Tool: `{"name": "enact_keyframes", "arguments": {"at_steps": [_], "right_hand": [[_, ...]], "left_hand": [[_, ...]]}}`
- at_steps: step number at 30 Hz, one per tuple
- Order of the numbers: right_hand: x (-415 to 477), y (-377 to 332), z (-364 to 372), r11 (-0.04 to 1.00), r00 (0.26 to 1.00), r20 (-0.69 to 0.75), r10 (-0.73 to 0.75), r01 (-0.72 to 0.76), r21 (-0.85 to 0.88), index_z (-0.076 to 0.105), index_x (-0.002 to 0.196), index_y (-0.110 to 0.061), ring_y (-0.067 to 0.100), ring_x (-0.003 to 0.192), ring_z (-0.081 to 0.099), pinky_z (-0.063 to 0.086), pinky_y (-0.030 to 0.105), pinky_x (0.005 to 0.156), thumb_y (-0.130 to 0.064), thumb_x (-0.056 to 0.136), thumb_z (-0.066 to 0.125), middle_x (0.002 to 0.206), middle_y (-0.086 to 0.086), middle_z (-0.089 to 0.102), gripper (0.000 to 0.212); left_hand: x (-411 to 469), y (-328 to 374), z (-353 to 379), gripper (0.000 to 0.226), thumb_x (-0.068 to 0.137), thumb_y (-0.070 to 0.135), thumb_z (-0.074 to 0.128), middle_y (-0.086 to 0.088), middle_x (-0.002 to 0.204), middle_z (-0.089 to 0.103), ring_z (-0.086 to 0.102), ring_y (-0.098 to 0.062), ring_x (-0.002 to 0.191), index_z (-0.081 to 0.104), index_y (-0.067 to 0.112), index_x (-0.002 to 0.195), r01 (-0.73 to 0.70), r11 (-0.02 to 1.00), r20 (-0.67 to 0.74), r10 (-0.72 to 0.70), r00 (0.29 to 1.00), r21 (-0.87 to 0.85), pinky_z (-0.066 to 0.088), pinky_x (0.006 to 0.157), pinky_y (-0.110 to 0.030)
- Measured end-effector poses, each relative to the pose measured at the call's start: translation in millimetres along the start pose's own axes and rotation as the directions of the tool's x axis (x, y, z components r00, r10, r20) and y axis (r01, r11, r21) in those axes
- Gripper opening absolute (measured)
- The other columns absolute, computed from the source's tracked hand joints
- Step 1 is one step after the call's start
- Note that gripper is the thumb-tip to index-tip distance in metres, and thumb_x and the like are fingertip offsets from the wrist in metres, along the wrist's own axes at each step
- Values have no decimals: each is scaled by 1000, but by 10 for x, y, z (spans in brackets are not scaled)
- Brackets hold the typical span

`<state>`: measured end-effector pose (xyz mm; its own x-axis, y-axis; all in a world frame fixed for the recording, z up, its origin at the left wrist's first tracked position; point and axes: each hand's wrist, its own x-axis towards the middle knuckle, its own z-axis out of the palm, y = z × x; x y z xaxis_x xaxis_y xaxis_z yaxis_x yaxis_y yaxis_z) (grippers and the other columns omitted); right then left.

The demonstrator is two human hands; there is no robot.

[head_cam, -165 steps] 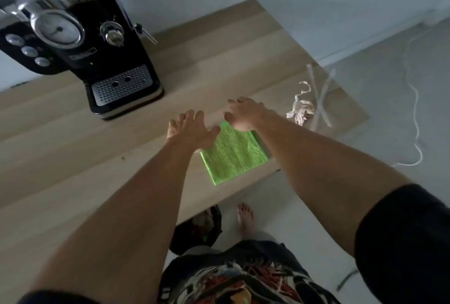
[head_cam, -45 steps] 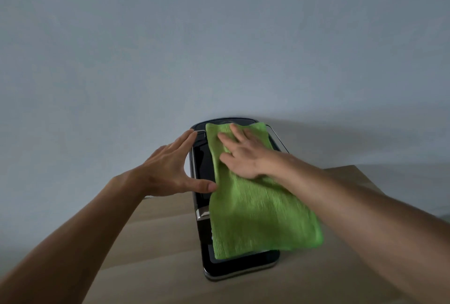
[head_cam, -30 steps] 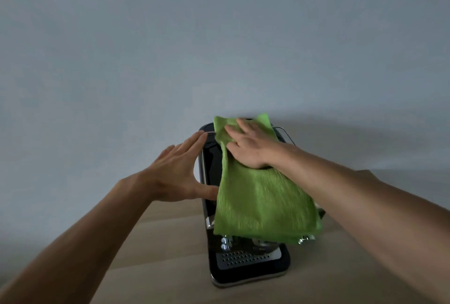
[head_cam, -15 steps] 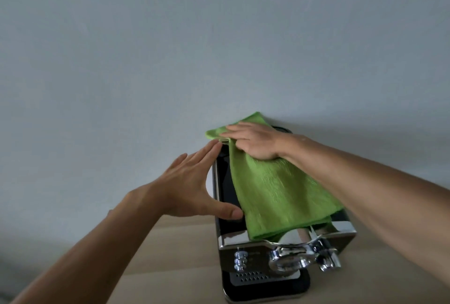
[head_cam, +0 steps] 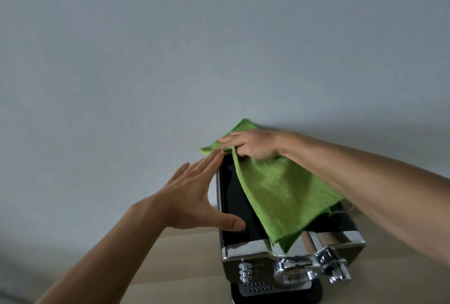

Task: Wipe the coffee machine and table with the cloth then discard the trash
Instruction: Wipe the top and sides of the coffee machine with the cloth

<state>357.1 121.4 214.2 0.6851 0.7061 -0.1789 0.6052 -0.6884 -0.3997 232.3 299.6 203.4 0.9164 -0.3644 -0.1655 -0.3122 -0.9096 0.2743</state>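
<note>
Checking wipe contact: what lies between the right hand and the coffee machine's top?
The green cloth; the right hand rests on it, draped over the coffee machine, in the head view.

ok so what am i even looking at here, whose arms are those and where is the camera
There is no robot here. These are a person's two bare arms, filmed by one camera worn on the head and looking forward and down, so you see them as their owner does. The left hand rests open against the side of a black and chrome coffee machine, with its thumb on the top. The right hand lies on a green cloth and presses it onto the machine's top. The cloth's near end droops over the chrome front. The machine stands on a pale wooden table before a plain wall.
</note>
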Motion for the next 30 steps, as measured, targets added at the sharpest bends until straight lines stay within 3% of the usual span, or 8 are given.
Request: {"name": "enact_keyframes", "arguments": {"at_steps": [3,5,7,14,20,23,27,30], "right_hand": [[-116,101,96,999,984,-177,18,-9,54,47,136,-22,11,139,25,12,22,112,-5,90,43,148,-4,37,49],[-224,172,163,991,922,-377,81,-36,125,55,127,-17,18,124,48,32,25,104,-10,90,49,132,3,56,39],[-263,217,187,990,883,-462,83,-19,141,63,116,-15,20,109,59,43,29,97,-13,88,54,117,4,65,29],[3,176,43,969,991,-132,-23,54,243,60,122,-10,4,126,43,22,20,112,5,86,52,135,-4,53,40],[-77,236,98,951,963,-267,40,46,307,65,114,-10,9,115,54,33,17,101,9,85,49,124,0,61,39],[-44,242,111,956,971,-240,16,56,289,65,117,-11,9,117,52,34,22,106,11,84,45,127,1,60,44],[65,114,-38,973,998,-30,-56,61,220,61,122,-13,6,124,44,25,18,109,15,83,39,133,-3,54,53],[220,77,-123,988,991,118,-61,44,147,62,121,-22,8,124,47,30,28,111,10,82,38,133,-6,55,56]], "left_hand": [[11,-6,-5,144,34,102,34,21,154,-22,-8,2,141,-19,33,148,-2,1000,-7,2,1000,-4,0,119,-35],[21,-21,6,144,35,102,35,22,154,-23,-8,2,141,-20,32,148,-16,1000,-13,16,1000,-5,0,119,-34],[30,-33,18,144,36,102,35,23,153,-23,-9,5,140,-20,32,148,-28,1000,-20,28,999,-10,-1,119,-33],[28,-31,25,141,39,101,36,19,154,-23,-12,6,138,-21,31,148,-33,999,-20,33,999,22,-6,117,-31],[19,-18,12,142,36,102,34,20,155,-21,-9,4,140,-21,32,148,-6,999,-13,7,1000,32,-4,119,-33],[19,-11,12,142,37,102,35,19,154,-22,-11,10,134,-21,32,148,-11,1000,-5,11,1000,25,-4,118,-32],[19,-12,16,139,42,100,39,19,154,-24,-16,5,139,-23,32,147,-3,998,-5,4,1000,60,-10,117,-31],[12,-15,23,138,41,101,38,21,152,-27,-22,6,138,-27,35,145,-8,998,-9,9,1000,56,-10,117,-34]]}}
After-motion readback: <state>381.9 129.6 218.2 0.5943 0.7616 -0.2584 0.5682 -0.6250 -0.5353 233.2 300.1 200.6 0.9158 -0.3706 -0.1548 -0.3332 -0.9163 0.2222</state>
